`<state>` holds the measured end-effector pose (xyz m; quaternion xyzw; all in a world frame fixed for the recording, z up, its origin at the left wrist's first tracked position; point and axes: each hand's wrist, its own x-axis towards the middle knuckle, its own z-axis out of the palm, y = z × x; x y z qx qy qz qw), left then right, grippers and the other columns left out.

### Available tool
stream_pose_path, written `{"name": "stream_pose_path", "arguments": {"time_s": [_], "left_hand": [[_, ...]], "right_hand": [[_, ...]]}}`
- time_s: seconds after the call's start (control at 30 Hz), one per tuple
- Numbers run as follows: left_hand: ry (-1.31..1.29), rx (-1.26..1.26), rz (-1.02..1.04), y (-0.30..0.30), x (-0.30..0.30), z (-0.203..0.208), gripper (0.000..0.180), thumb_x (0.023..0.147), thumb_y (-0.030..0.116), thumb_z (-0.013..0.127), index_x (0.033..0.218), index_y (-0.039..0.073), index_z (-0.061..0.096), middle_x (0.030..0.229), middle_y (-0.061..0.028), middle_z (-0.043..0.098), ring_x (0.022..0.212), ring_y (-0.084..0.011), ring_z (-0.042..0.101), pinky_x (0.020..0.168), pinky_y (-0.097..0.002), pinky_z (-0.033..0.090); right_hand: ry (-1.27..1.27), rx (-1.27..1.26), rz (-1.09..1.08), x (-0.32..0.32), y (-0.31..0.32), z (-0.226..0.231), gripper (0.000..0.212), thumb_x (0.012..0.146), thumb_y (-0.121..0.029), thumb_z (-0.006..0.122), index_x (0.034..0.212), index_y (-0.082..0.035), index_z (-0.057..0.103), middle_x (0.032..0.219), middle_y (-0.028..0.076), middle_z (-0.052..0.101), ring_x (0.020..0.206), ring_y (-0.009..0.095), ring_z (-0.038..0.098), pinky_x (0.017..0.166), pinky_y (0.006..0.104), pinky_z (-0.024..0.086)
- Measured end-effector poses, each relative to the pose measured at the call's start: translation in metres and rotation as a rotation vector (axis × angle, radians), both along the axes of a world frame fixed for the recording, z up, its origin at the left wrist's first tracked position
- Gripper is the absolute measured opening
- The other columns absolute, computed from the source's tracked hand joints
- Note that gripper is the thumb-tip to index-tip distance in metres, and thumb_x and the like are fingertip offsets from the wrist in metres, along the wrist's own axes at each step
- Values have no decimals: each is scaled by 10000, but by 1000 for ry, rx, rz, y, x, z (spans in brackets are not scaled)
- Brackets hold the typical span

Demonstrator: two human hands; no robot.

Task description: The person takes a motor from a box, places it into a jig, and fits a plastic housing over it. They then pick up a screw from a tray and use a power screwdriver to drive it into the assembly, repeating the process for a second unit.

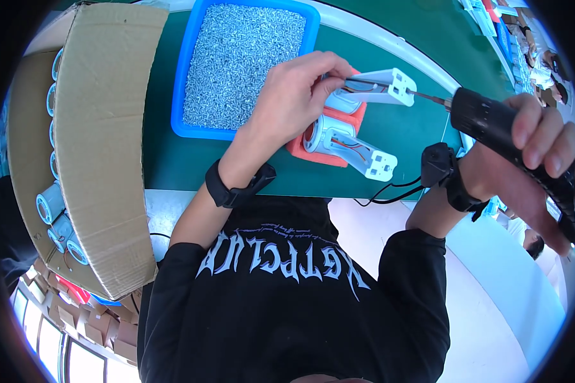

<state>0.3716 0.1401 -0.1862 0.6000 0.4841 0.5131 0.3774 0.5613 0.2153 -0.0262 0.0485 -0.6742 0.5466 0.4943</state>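
My right hand point(538, 137) is wrapped around a black electric screwdriver point(485, 115). Its long thin bit reaches left to the square end plate of the farther white plastic housing point(380, 86). My left hand point(300, 89) pinches that housing near its round end, thumb and fingers pressed together; the fingertips partly hide what lies between them. A second white housing point(358, 150), with red and dark wires along its open channel, lies just nearer to me. Both rest in an orange-red foam holder point(329, 158), partly covered by the housings and my left hand.
A blue tray point(178, 96) full of small silvery screws stands left of the holder on the green tabletop point(415, 147). Further left is a cardboard box point(108, 127) with several round white parts point(50, 204). A black cable point(390, 199) trails by the table's near edge. Other people are at the far right.
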Motion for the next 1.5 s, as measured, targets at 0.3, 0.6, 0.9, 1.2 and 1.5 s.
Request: {"name": "stream_pose_path", "arguments": {"time_s": [0.3, 0.6, 0.9, 1.2, 1.5], "left_hand": [[-211, -75, -77, -5, -2, 1, 123, 835, -21, 626, 935, 17, 687, 953, -85, 711, 787, -191, 679, 686, -281, 530], [-263, -76, -87, -6, 0, -4, 126, 840, -29, 614, 931, 14, 690, 962, -86, 706, 810, -187, 671, 714, -282, 528], [44, 28, -157, -7, -11, 0, 267, 789, 40, 685, 1052, 60, 642, 1129, -102, 625, 999, -266, 618, 827, -340, 513], [153, 120, -97, -10, 0, -3, 407, 730, -10, 681, 1121, 70, 604, 1097, -110, 612, 921, -305, 611, 819, -389, 522], [132, 56, -90, -10, -4, 0, 404, 688, -5, 741, 1075, 82, 670, 1071, -109, 649, 1009, -288, 618, 855, -370, 529]], "right_hand": [[250, -71, -72, -4, -10, 10, 606, 915, -537, 463, 1314, -91, 368, 825, 116, 495, 638, 230, 552, 456, 390, 470], [96, -57, -53, 0, -5, 8, 607, 817, -589, 542, 1152, -97, 422, 790, 76, 521, 618, 194, 566, 469, 341, 471], [-39, -31, -6, 2, -3, 5, 619, 720, -641, 622, 989, -104, 476, 754, 36, 546, 598, 159, 581, 481, 291, 473], [-120, -15, 29, 2, -3, 7, 641, 622, -694, 702, 826, -110, 530, 719, -4, 571, 579, 123, 595, 494, 241, 474], [-126, -73, 75, -5, -7, 2, 630, 568, -701, 777, 666, -113, 570, 672, -30, 589, 549, 96, 608, 490, 200, 484]]}}
